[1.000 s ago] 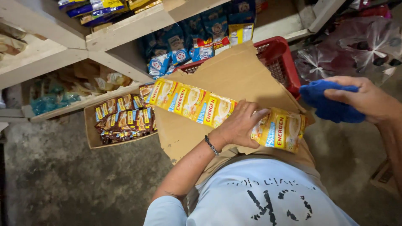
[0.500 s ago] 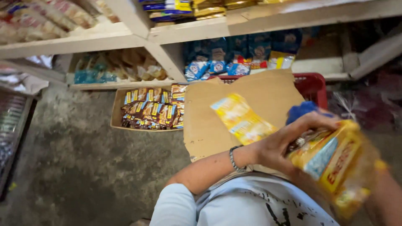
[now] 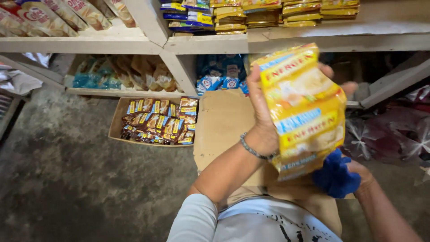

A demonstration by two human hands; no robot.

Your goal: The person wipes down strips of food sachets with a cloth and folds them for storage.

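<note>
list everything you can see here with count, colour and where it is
sachet strip: one folded bundle, yellow, held up before the shelves
cloth: one, blue, in the right hand
cardboard sheet: one, brown, leaning below the shelf
open carton: one, brown, on the floor, holding brown and yellow sachets, too many to count
shelves: pale wood, across the top
stacked packets: many, yellow and blue, top shelf
blue packets: several, lower shelf
floor: grey concrete
bracelet: one, metal, left wrist
left hand: grips the strip
right hand: holds the cloth
</note>
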